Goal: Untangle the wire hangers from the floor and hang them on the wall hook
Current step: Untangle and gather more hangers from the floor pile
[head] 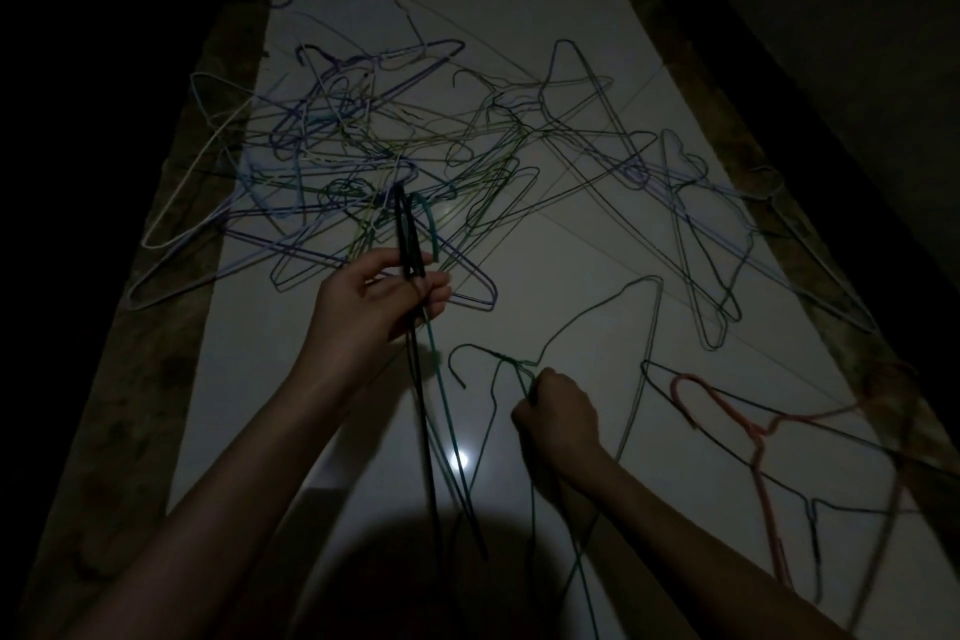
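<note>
The left hand (382, 301) pinched a black hanger (408, 244) and a teal hanger (431, 229) by their necks above the pale floor (571, 250). The right hand (558, 413) curled tightly round a green hanger (597, 312) near the floor's near edge. The tangled hangers (363, 146) lay toward the far left corner.

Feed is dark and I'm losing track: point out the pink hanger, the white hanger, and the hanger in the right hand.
pink hanger (759, 437): head view, twisted neck below its hook.
white hanger (179, 182): head view, long straight side.
green hanger (470, 347): head view, hook top, left of the right hand (558, 411).
</note>
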`<state>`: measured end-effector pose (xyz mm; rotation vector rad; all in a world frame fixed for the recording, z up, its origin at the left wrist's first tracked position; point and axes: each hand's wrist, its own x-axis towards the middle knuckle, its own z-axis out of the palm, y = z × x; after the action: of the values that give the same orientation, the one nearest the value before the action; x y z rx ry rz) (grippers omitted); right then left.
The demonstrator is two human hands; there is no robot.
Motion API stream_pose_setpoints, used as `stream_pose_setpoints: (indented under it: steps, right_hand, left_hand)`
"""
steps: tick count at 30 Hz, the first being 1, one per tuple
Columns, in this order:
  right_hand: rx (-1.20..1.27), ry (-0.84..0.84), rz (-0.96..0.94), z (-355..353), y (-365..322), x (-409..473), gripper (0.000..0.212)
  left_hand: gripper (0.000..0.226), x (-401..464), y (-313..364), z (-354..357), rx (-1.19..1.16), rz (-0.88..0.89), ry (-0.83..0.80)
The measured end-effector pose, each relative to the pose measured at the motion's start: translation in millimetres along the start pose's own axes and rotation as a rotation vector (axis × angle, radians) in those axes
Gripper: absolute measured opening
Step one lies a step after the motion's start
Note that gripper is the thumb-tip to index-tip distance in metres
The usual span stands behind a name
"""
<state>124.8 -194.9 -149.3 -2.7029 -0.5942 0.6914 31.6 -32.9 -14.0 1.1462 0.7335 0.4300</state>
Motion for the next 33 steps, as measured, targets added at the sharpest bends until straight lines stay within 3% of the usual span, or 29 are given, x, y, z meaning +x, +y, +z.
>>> stream_pose_setpoints:
  steps: [7, 10, 13, 16, 20, 24, 27, 31, 33]
  right_hand:
    - [0.141, -0.149, 0.064, -17.1, 2.4, 16.7, 0.031]
    - [0.184, -0.176, 0.076, -21.6, 6.1, 20.8, 0.013]
    - [0.210, -0.165, 0.068, -22.9, 9.3, 18.2, 0.019]
    - [0.232, -0.039, -0.015, -43.1, 1.9, 25.6, 0.015]
    - [0.582, 0.071, -0.032, -85.7, -17.3, 53.6, 0.009]
    - [0.777, 0.071, -0.024, -97.5, -22.5, 69.9, 0.035]
    - [0.723, 0.081, -0.043, -89.6, -18.7, 73.7, 0.049]
    - [0.633, 0.069, -0.104, -50.9, -21.0, 56.0, 0.028]
    - [0.585, -0.025, -0.172, -31.5, -24.1, 43.3, 0.016]
  left_hand:
    - [0.017, -3.5, -2.8, 1.9, 0.031, 0.007, -0.026]
    - [0.017, -4.9, -2.6, 2.9, 0.031, 0.007, -0.037]
    - [0.016, -5.9, -1.1, 2.6, 0.034, 0.024, -0.034]
    - [0.016, -5.2, -1.6, 1.2, 0.043, 0.038, -0.029]
    - [0.015, -3.5, -4.0, -0.2, 0.039, 0.031, -0.011]
    - [0.015, -1.9, -3.4, -0.7, 0.033, 0.032, -0.005]
    - [0.015, -0.7, -2.4, -5.6, 0.050, 0.045, 0.003]
    - [0.018, 1.4, -3.8, -17.0, 0.073, 0.054, 0.042]
    - [0.016, 2.9, -5.2, -22.2, 0.081, 0.052, 0.070]
